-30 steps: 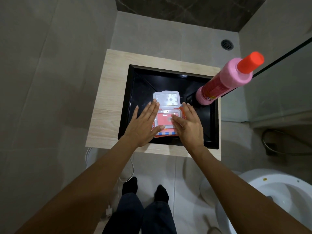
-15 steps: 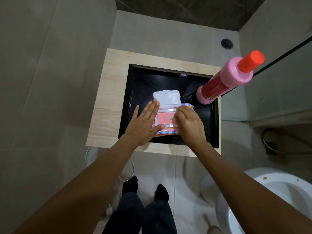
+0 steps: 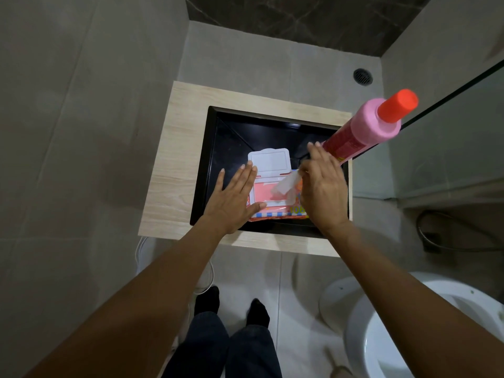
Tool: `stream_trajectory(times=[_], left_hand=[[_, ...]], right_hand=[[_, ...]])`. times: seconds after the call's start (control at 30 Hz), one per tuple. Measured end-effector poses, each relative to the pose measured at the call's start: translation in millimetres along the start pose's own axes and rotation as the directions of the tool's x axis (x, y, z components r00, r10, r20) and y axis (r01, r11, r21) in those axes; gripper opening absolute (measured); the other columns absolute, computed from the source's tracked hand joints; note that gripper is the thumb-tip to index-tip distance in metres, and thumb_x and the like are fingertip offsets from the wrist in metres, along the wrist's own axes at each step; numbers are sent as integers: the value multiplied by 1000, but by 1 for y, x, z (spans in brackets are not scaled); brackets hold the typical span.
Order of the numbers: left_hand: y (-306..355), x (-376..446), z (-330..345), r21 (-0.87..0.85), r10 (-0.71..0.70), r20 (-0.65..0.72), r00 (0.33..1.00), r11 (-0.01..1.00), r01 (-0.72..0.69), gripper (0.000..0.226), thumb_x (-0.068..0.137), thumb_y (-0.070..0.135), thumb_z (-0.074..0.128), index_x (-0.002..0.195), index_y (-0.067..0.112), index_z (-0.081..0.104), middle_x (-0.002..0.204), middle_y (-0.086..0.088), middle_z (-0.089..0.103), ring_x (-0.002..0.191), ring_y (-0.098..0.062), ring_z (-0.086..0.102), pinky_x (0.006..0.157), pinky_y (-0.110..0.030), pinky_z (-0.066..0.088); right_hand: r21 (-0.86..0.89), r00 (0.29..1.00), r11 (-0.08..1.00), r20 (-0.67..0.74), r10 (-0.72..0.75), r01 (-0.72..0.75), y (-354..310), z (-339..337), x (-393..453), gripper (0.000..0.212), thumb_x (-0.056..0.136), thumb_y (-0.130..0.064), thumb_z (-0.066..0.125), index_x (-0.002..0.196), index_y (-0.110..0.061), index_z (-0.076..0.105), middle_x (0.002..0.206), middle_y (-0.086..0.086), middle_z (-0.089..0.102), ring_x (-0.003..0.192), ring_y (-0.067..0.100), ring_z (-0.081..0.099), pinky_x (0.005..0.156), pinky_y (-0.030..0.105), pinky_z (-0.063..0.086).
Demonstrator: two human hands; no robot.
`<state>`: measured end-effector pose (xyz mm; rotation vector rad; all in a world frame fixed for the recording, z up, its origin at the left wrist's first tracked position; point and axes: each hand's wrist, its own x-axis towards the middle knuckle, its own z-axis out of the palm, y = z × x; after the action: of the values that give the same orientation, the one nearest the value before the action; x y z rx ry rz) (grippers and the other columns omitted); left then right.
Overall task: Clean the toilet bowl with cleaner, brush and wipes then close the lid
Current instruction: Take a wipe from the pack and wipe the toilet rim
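Note:
A pink and orange pack of wipes [image 3: 266,196] lies in a black tray [image 3: 226,137] on a light wooden stand, its white flip lid [image 3: 268,160] standing open. My left hand [image 3: 234,199] lies flat on the pack's left side, fingers spread. My right hand [image 3: 321,186] pinches a white wipe [image 3: 286,185] that stretches up out of the pack's opening. A pink cleaner bottle [image 3: 365,129] with an orange cap stands at the tray's right edge, just behind my right hand. The white toilet bowl [image 3: 381,336], lid up, shows at the lower right.
The wooden stand [image 3: 174,170] sits on grey floor tiles between a tiled wall on the left and a glass partition [image 3: 450,148] on the right. A floor drain [image 3: 362,76] lies behind it. A white cable [image 3: 141,252] and a dark hose [image 3: 436,241] trail on the floor. My feet stand below.
My right hand closed its fingers over the pack's opening, then lifted up and to the right, drawing a white wipe out. My left hand stayed pressed on the pack.

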<state>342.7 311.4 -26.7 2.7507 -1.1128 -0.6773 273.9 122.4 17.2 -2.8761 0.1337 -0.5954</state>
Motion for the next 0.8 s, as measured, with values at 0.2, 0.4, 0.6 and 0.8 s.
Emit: stream_trajectory(times=[0.2, 0.4, 0.6, 0.8], left_hand=[[3, -2, 0, -3, -14, -18, 1000, 1000, 14, 82, 92, 63, 18, 149, 15, -16, 158, -2, -20, 145, -15, -15, 117, -47, -9], [1, -1, 2, -41, -5, -15, 1000, 999, 5, 84, 93, 63, 22, 149, 15, -17, 158, -3, -19, 145, -15, -15, 116, -47, -11], [-1, 1, 7, -24, -1, -19, 1000, 1000, 1, 87, 89, 70, 15, 149, 15, -18, 158, -2, -19, 145, -15, -15, 117, -47, -10], [-1, 2, 7, -25, -9, -15, 1000, 1000, 9, 91, 85, 72, 14, 149, 16, -17, 158, -2, -18, 146, -16, -14, 116, -47, -12]], right_hand=[[39, 994, 997, 87, 69, -72, 9, -4, -2, 10, 84, 3, 58, 92, -1, 62, 132, 24, 55, 126, 37, 51, 99, 46, 44], [43, 946, 993, 312, 87, -105, 1, 0, -21, 39, 91, -21, 47, 124, -4, 58, 139, 21, 50, 132, 35, 43, 109, 46, 36], [-55, 910, 995, 402, 96, -81, 0, 15, -17, 50, 93, -42, 54, 133, -13, 56, 145, 21, 43, 138, 35, 36, 112, 47, 26], [-68, 943, 995, 320, 88, -70, 0, 22, -13, 21, 70, -12, 81, 90, -6, 75, 127, 26, 58, 123, 42, 52, 104, 51, 36]])
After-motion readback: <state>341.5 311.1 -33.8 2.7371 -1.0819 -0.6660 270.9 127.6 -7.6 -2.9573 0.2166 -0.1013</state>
